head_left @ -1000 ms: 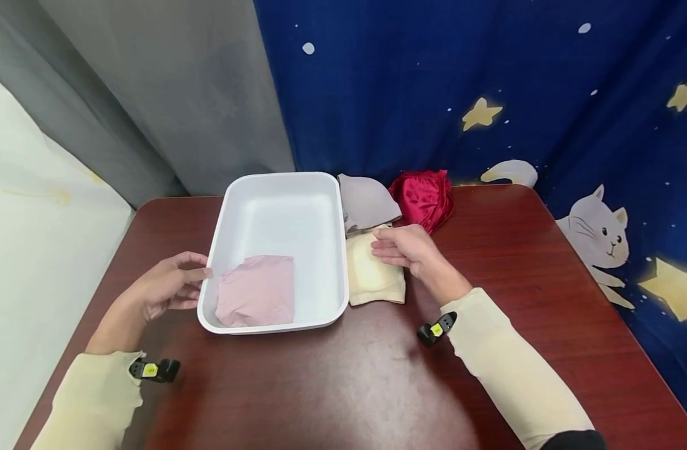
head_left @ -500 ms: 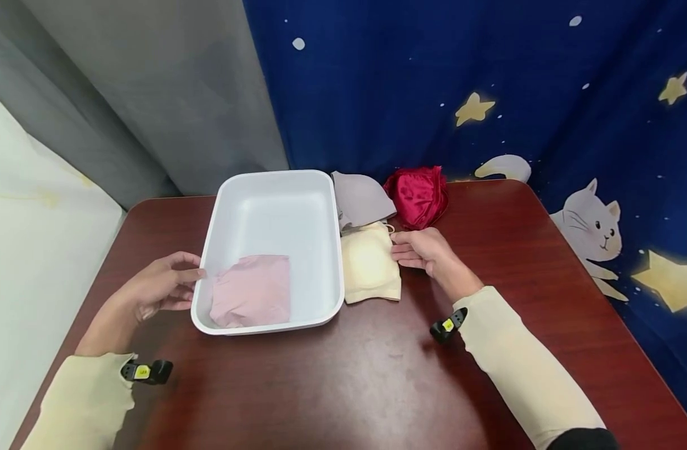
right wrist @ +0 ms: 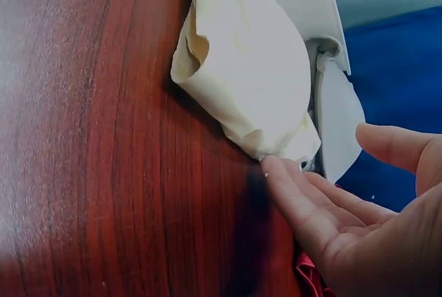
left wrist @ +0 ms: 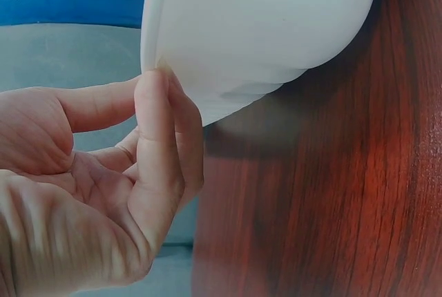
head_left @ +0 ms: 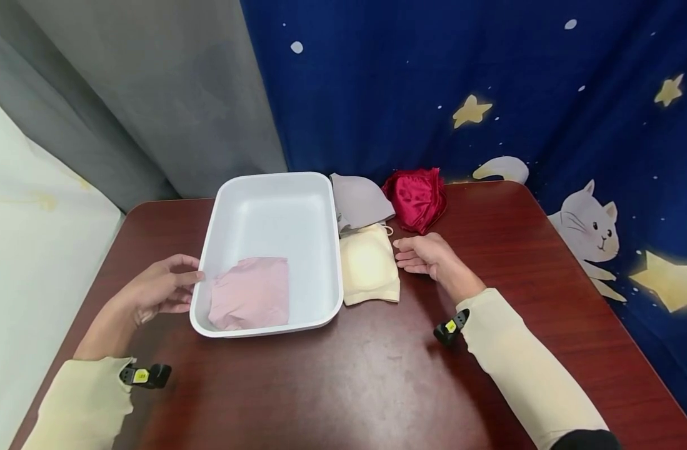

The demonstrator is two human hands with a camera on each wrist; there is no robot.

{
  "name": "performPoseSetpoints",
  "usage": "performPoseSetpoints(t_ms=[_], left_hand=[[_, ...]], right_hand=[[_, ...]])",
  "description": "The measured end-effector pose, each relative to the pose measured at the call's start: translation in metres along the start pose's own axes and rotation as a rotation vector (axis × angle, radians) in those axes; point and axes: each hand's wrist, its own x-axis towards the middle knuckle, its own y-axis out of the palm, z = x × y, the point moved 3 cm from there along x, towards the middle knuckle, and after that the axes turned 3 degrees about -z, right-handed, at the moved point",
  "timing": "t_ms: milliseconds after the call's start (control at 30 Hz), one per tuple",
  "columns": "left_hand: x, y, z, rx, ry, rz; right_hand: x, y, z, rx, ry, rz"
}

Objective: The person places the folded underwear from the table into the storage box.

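A folded cream garment (head_left: 369,272) lies on the table (head_left: 377,375) against the white tray (head_left: 275,187) at its 3 o'clock side, long axis running 12 to 6. The right hand (head_left: 427,256), fingers straight and relaxed, fingertips (right wrist: 273,166) touching its edge, sits at the garment's 3 o'clock. The left hand (head_left: 163,287) rests straight fingers on the tray's 9 o'clock rim, farther away.

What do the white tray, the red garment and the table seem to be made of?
White tray: probably plastic, given its smooth, semi-matte look and rounded moulded rim and corners. Red garment: looks like satin, a glossy fabric with bright highlights on its folds. Table: reddish-brown wood grain under a shiny finish that reflects light; whether it is solid wood, veneer or laminate cannot be told.
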Motion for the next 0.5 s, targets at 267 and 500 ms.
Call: performPoseSetpoints(t_ms=[267,500], left_hand=[[0.0036,0.0008,-0.0005,0.011,0.005,-0.001],[0.0016,-0.0004,0.0005,0.019,0.002,-0.005]], right_hand=[[0.0043,-0.0007,-0.0037,-0.012,0.025,0.006],[0.0072,0.0018,-0.0059,0.008,0.042,0.030]])
